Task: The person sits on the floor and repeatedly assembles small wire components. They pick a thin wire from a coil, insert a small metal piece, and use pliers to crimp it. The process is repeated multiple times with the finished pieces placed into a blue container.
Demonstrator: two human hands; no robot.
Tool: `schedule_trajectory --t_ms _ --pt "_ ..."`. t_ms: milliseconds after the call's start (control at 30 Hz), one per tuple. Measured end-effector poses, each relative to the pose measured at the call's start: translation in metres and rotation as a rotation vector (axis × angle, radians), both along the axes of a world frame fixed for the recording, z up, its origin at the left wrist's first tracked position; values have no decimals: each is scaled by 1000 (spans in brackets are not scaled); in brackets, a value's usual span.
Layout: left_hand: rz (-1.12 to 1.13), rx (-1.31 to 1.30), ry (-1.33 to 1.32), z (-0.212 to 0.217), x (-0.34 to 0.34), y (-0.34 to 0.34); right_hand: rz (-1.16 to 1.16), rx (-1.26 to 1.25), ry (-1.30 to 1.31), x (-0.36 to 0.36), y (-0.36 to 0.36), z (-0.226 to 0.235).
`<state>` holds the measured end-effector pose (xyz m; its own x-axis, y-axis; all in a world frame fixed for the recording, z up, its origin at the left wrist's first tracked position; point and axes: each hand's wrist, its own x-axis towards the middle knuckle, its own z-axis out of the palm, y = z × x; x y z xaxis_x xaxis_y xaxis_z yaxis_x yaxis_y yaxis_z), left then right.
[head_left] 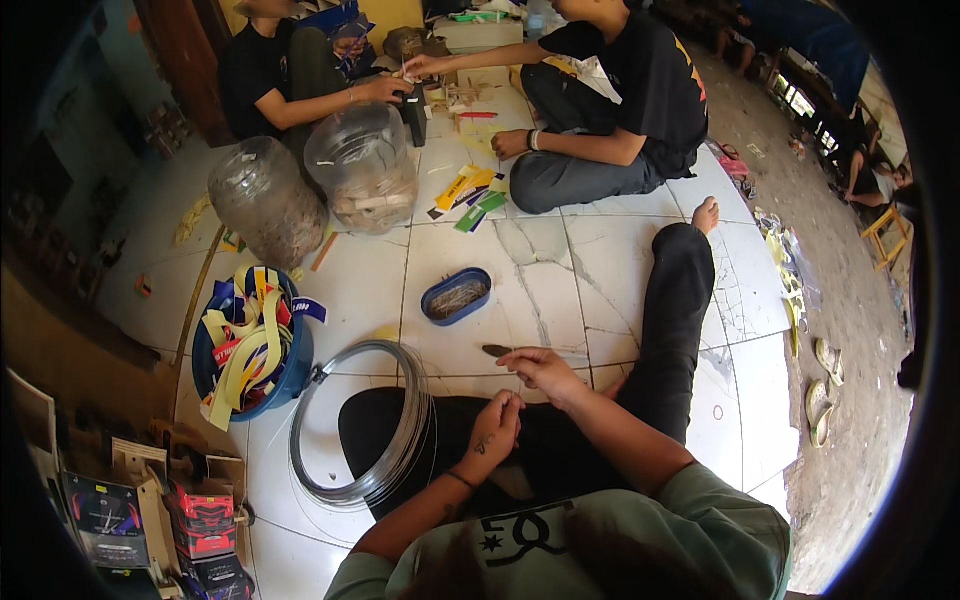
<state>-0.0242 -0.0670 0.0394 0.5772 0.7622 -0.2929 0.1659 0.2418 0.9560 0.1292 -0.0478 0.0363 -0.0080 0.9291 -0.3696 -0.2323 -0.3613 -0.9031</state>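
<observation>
My right hand (541, 372) is closed round a small hand tool (495, 350) whose dark, rounded end sticks out to the left of the fingers. The rest of the tool is mostly covered. Just below and to the left, my left hand (497, 424) is pinched closed; whatever is between its fingertips is too small to make out. A large coil of thin grey wire (405, 440) leans over my left leg, partly on the floor. Beyond my hands stands a blue oval container (455, 297) holding many short, thin metal pieces.
At the left, a blue bucket (298, 372) overflows with printed strips. Two clear plastic containers (360, 165) (265, 200) hold scraps. Two people sit across from me, hands near a black block (413, 115). Coloured cards (470, 187) lie on cracked tiles. Boxes (205, 520) stand lower left.
</observation>
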Motion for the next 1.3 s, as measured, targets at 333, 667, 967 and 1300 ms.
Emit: schedule_trajectory --t_ms 333,667,967,1300 --pt "186 -129 -37 -17 7 9 123 -136 152 0 6 -33" --pt "182 -149 -63 -15 16 50 568 209 -1698 91 -16 -77" --pt "228 -217 -278 39 -22 52 606 93 -1554 83 -13 -86" --pt "-56 -307 4 71 -45 73 127 -330 -259 83 -30 -58"
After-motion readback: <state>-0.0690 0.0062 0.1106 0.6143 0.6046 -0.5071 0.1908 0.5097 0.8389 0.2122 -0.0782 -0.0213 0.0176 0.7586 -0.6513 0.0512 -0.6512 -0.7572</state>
